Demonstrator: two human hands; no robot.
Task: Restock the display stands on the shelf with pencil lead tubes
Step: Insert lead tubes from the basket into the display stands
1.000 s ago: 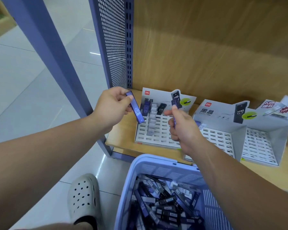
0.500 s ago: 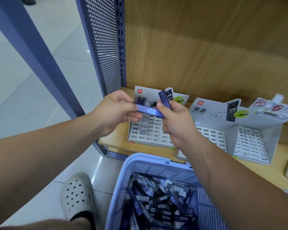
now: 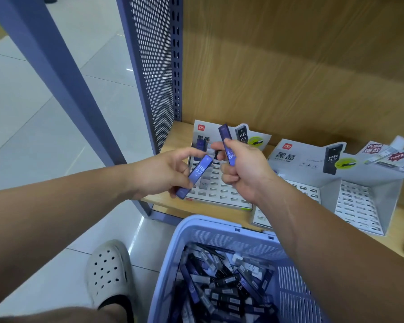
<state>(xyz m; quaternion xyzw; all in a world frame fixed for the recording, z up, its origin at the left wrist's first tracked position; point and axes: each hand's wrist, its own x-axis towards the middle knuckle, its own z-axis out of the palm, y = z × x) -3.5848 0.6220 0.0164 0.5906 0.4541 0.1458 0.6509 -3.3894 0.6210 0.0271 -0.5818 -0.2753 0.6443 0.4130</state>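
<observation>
Here the left hand (image 3: 163, 173) pinches a blue pencil lead tube (image 3: 197, 174) between thumb and fingertips. Its long axis runs on a slant, upper end toward the right hand, lower end toward the person, with the HB 0.7 label facing up. The right hand (image 3: 245, 169), fingers curled, grips a second tube (image 3: 228, 145) nearly upright, its top leaning slightly toward the left hand and its print upside down. The two tubes are apart, just above a slotted display stand (image 3: 222, 194) on the shelf (image 3: 175, 141). Below the right wrist, a basket (image 3: 210, 226) holds many loose tubes (image 3: 224, 290).
</observation>
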